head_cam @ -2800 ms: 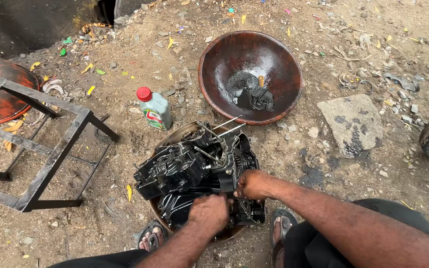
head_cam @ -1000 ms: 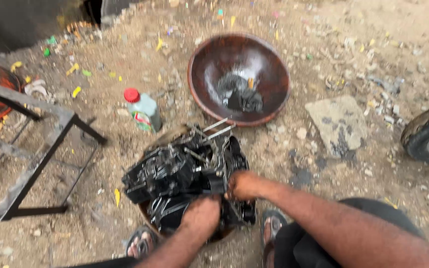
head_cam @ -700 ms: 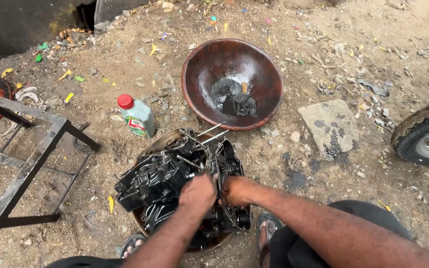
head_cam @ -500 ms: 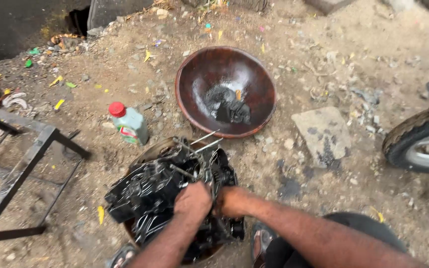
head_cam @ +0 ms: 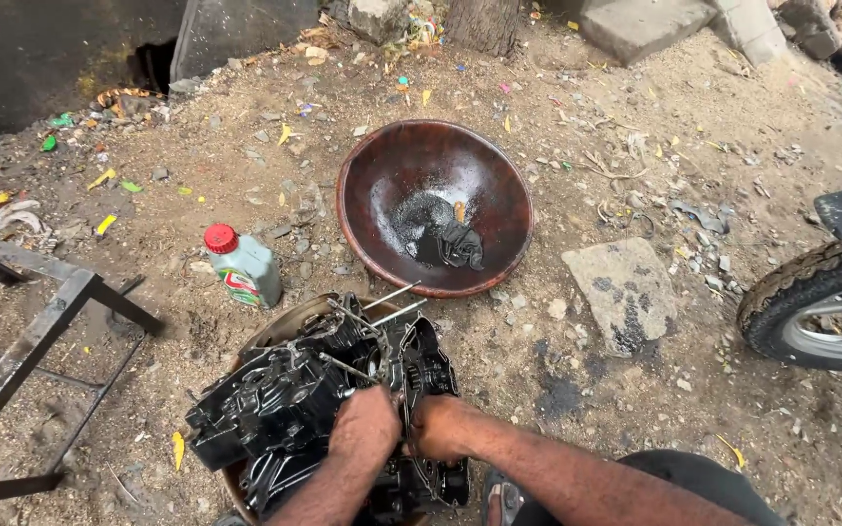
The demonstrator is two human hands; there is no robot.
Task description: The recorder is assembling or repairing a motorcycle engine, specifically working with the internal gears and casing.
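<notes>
Engine block: I see the black, oil-coated metal engine block (head_cam: 319,409) sitting in a shallow round metal pan (head_cam: 280,326) on the dirt ground, low in my view, with 3 thin steel studs (head_cam: 392,302) sticking out of its top.
Left hand: my left hand (head_cam: 364,429) is pressed onto the block's middle, fingers curled down into it; what they grip I cannot tell.
Right hand: my right hand (head_cam: 438,429) is closed against the block's right edge, just beside the left.
Progress: I judge the work mid-way; the block is opened up, still greasy, both hands busy on it.
Around: a large dark-brown round bowl (head_cam: 435,206) with black oily residue lies beyond; a grey plastic bottle with red cap (head_cam: 241,265) stands to the left.
Obstacles: a black metal frame (head_cam: 31,341) far left and a motorcycle tyre (head_cam: 816,307) right, both well apart.
</notes>
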